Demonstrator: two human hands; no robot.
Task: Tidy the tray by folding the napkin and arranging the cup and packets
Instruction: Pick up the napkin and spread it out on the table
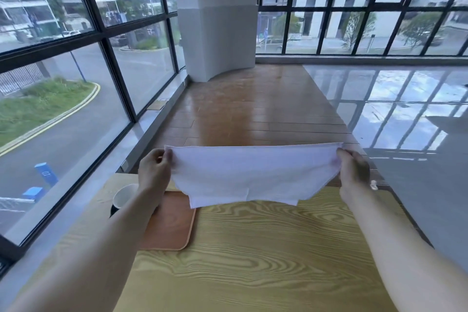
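A white cloth napkin (253,175) hangs stretched in the air above the far side of the table. My left hand (154,170) pinches its upper left corner, and my right hand (353,168) pinches its upper right corner. The lower edge droops toward the table in a loose double layer. An orange-brown tray (174,225) lies on the table at the left, partly under my left forearm. A white paper cup (124,195) with a dark base stands by the tray's far left corner, half hidden by my arm. No packets are visible.
The light wooden table (253,261) spreads across the foreground, its far edge near the napkin. Tall windows run along the left and the back. A white pillar (217,20) stands beyond the table on wooden and glossy tile floor.
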